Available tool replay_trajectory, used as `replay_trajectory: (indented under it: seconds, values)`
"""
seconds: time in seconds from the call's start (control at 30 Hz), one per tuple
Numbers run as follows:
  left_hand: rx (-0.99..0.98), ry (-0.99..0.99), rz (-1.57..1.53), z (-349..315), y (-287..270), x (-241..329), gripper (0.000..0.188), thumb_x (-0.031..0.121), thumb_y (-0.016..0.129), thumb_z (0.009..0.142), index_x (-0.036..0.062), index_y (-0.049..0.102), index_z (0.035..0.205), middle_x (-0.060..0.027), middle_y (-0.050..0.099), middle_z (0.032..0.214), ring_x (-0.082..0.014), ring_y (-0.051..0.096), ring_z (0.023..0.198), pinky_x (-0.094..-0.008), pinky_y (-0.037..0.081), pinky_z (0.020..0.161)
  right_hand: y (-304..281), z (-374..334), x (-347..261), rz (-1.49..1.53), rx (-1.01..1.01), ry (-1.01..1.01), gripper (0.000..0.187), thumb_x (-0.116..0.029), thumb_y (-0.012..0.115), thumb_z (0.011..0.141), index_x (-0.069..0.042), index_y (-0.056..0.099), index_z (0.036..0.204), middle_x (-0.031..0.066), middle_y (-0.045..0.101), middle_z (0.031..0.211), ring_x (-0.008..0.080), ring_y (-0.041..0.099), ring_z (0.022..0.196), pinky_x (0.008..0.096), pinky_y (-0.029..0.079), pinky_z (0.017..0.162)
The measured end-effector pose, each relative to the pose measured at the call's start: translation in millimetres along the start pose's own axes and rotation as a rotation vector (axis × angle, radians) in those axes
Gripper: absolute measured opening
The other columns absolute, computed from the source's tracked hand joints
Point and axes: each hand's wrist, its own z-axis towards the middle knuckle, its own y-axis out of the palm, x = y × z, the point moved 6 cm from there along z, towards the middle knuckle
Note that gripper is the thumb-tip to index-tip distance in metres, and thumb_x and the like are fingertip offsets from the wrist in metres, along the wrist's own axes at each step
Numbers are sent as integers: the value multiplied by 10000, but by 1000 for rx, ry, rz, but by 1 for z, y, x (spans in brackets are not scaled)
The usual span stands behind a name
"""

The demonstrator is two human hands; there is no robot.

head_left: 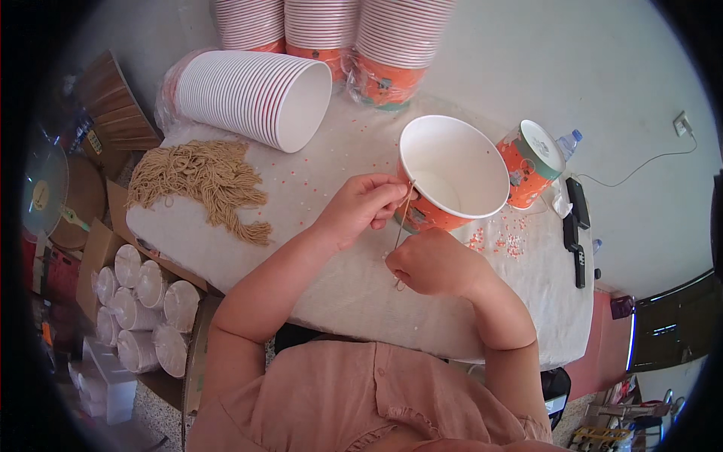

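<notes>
Scene: a person at a white cloth-covered table [331,294] threads a thin tan string [402,226] at the rim of an orange paper bucket with a white inside [452,172].
Progress: one lidded orange bucket [532,162] lies finished-looking to the right; by the look of it, much is left, with a sleeve of nested white-lined buckets [256,94] and a heap of tan cords [203,181] waiting.
Left hand [360,207]: fingers pinched narrow on the string's upper end, at the bucket's rim.
Right hand [433,264]: fingers curled closed around the string's lower part, resting on the table.
</notes>
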Motion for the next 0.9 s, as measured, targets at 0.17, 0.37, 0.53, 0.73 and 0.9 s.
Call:
replay_trajectory:
  seconds: [0.17,0.37,0.53,0.73,0.9]
  values:
    - [38,83,50,1,0,0,172,204,655,928,36,685,940,44,566,717,-30,430,562,-208,344,486,1,-1,1,-9,19,2,58,-74,624,741,-31,659,725,128,653,709,300,680,696,415,518,586]
    - [127,112,219,-1,-1,0,159,168,642,933,19,655,985,50,532,719,-30,418,578,-201,337,499,-6,-8,0,104,142,-8,105,-88,602,787,-66,605,684,101,605,650,288,630,661,424,473,582]
    - [99,278,332,7,2,7,148,166,624,947,27,660,982,53,570,754,-8,433,595,-192,340,501,8,3,0,58,83,-6,54,-68,608,761,-56,613,709,122,598,646,307,632,666,434,474,584]
    - [68,324,365,13,3,11,116,118,616,949,12,655,976,49,609,822,-8,493,687,-193,408,592,17,23,2,33,-48,-37,72,-19,615,714,-16,657,772,163,654,763,338,676,774,454,526,638]
    - [64,365,422,12,11,15,90,79,627,936,-3,648,963,33,630,857,-27,539,774,-204,451,693,23,26,5,13,-34,-14,65,-30,626,702,-21,651,761,162,654,763,341,674,770,453,525,635]
